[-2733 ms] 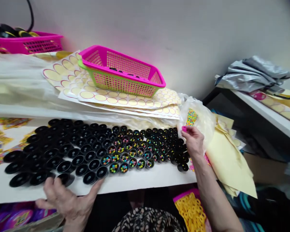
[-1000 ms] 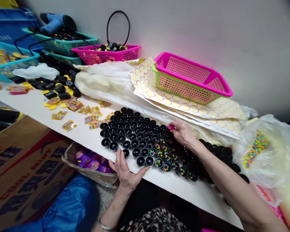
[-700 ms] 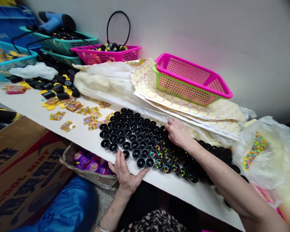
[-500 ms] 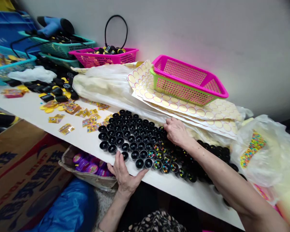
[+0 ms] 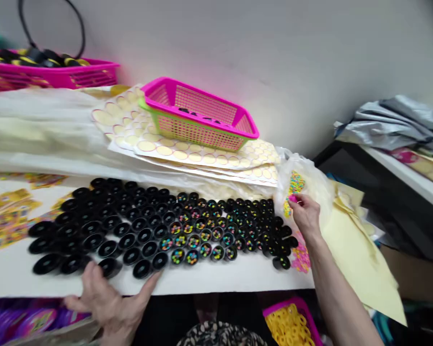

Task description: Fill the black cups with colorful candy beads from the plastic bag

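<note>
Several small black round cups [image 5: 137, 226] stand packed together on a white table [image 5: 238, 276]; those toward the right hold coloured candy beads [image 5: 187, 240]. My left hand [image 5: 110, 300] rests at the table's front edge with fingers spread, thumb touching the nearest cups. My right hand [image 5: 305, 214] is at the right end of the cups, pinching a small pink scoop [image 5: 293, 198] at the mouth of a clear plastic bag of coloured beads [image 5: 303, 185].
A pink basket nested in a green one [image 5: 198, 115] sits on sheets of round yellow stickers [image 5: 187, 151]. Another pink basket [image 5: 54, 74] stands far left. Yellow paper sheets [image 5: 353, 245] hang off the right end. A tub of yellow rings [image 5: 286, 324] is below.
My right hand has moved from the middle of the cups to the bead bag at the right end. The view has swung right. My left hand stays at the front edge.
</note>
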Action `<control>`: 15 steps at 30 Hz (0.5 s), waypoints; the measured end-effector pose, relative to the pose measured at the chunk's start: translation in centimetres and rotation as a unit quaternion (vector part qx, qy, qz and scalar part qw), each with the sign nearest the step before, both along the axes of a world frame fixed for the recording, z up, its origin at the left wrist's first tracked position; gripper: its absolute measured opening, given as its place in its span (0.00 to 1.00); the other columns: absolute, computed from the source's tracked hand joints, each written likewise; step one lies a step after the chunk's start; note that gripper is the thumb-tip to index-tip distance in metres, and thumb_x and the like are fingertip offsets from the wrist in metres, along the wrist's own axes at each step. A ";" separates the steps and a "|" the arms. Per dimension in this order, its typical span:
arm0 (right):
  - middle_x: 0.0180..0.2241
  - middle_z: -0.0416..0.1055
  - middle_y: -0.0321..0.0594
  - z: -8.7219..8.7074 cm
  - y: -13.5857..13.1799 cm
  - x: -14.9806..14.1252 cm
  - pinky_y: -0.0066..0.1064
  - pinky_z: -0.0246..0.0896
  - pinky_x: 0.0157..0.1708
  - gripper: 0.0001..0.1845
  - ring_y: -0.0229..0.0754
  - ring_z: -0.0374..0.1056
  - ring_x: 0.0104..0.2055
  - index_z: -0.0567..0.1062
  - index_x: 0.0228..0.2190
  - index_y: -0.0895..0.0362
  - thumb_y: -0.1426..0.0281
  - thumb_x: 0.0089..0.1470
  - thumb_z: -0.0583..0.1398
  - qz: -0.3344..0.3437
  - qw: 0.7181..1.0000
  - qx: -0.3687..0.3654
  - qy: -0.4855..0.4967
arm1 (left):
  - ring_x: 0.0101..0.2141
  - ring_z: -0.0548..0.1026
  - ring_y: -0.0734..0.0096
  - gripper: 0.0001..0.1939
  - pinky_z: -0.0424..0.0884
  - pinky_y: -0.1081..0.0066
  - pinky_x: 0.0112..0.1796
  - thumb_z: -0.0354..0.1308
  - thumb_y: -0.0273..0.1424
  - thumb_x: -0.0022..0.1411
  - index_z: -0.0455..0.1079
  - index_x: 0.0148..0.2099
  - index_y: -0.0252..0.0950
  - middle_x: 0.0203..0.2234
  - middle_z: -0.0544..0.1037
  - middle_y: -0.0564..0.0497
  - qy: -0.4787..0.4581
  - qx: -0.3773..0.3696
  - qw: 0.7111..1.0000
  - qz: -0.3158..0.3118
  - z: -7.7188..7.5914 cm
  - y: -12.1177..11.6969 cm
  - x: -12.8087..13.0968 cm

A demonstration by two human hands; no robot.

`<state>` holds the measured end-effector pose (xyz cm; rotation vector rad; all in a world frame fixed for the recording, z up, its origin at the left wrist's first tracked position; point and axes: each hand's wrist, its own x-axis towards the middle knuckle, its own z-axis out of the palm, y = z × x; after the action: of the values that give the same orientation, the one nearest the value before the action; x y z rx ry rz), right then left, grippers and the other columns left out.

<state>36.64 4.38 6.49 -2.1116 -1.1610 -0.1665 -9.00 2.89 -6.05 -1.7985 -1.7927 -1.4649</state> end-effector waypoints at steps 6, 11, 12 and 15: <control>0.35 0.73 0.51 -0.7 1.6 5.5 0.34 0.56 0.37 0.11 0.51 0.67 0.42 0.76 0.25 0.59 0.75 0.39 0.55 -0.014 0.965 -0.256 -0.054 | 0.56 0.58 0.38 0.59 0.43 0.40 0.55 0.62 0.58 0.36 0.46 0.65 0.32 0.57 0.60 0.32 -0.008 0.011 1.000 -0.001 0.8 0.2 0.2; 0.23 0.72 0.41 -2.2 3.2 5.5 0.30 0.57 0.33 0.05 0.47 0.68 0.35 0.73 0.18 0.57 0.76 0.31 0.57 0.104 0.967 -0.231 0.031 | 0.55 0.60 0.36 0.58 0.45 0.38 0.53 0.62 0.57 0.38 0.47 0.64 0.27 0.55 0.61 0.28 0.009 0.000 1.000 0.012 1.1 0.1 0.3; 0.23 0.72 0.39 -2.5 3.2 5.6 0.30 0.57 0.32 0.06 0.46 0.68 0.33 0.73 0.19 0.57 0.74 0.32 0.57 0.122 0.968 -0.214 0.053 | 0.55 0.60 0.36 0.58 0.45 0.38 0.53 0.62 0.56 0.39 0.47 0.64 0.27 0.55 0.61 0.27 0.008 -0.004 1.000 0.014 1.1 0.1 0.3; 0.23 0.71 0.37 -3.2 2.4 6.1 0.29 0.60 0.28 0.10 0.41 0.67 0.28 0.73 0.25 0.59 0.68 0.36 0.58 0.138 0.972 -0.154 0.111 | 0.55 0.60 0.37 0.58 0.44 0.39 0.54 0.62 0.56 0.38 0.47 0.64 0.28 0.55 0.61 0.28 0.003 -0.012 1.000 0.017 1.1 0.0 0.3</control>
<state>42.76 6.74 3.31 -2.1322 -1.3954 0.3936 -8.72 2.91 -4.95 -1.7727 -1.8352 -1.4299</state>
